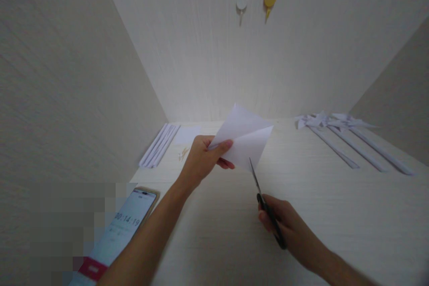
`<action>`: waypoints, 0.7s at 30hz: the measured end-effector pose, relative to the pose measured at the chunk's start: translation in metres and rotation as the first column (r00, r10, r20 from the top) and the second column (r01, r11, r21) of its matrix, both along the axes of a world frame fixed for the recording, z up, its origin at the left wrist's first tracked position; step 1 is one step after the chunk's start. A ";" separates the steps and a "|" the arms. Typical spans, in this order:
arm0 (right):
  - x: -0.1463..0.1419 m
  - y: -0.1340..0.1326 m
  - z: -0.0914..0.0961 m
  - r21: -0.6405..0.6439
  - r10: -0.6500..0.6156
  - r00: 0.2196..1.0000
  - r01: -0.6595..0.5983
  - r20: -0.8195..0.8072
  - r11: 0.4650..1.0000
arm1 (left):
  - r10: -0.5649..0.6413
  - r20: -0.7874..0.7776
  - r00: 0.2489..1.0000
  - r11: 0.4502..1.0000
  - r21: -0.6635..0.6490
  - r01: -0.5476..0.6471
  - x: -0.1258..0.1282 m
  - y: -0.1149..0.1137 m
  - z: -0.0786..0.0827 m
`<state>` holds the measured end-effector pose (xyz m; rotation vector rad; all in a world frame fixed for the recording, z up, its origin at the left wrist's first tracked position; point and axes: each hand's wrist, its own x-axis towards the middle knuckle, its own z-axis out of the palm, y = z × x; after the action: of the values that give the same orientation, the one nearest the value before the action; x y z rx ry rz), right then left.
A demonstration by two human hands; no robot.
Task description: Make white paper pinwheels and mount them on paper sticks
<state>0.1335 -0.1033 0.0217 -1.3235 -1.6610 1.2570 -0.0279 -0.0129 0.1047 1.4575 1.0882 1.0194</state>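
My left hand (203, 157) is closed on the left corner of a folded white sheet of paper (246, 136), holding it up above the pale wooden table (301, 214). My right hand (284, 225) grips a pair of black-handled scissors (264, 203). The blades point up and away, with the tip just at the lower edge of the paper.
A phone (125, 225) showing a running timer lies at the lower left. Rolled white paper sticks (159, 145) and a small white sheet (187, 135) lie at the back left. Several paper pinwheels on sticks (345, 136) lie at the back right. Two hooks (256, 2) hang on the back wall.
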 end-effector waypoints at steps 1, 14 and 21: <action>0.000 0.000 0.000 -0.001 -0.002 1.000 0.002 0.005 1.000 | -0.001 -0.003 1.000 1.000 0.001 0.001 0.000 0.000 0.000; 0.001 0.001 -0.002 0.024 -0.024 0.996 0.022 0.085 0.999 | 0.005 -0.030 1.000 1.000 0.012 -0.005 -0.002 0.001 0.001; 0.001 0.001 -0.002 0.029 -0.042 0.996 0.039 0.081 0.999 | 0.007 -0.047 0.999 1.000 0.004 -0.006 -0.003 0.000 0.003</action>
<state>0.1344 -0.1022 0.0197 -1.4018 -1.6932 1.1664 -0.0304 -0.0126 0.1079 1.4886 1.1258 0.9967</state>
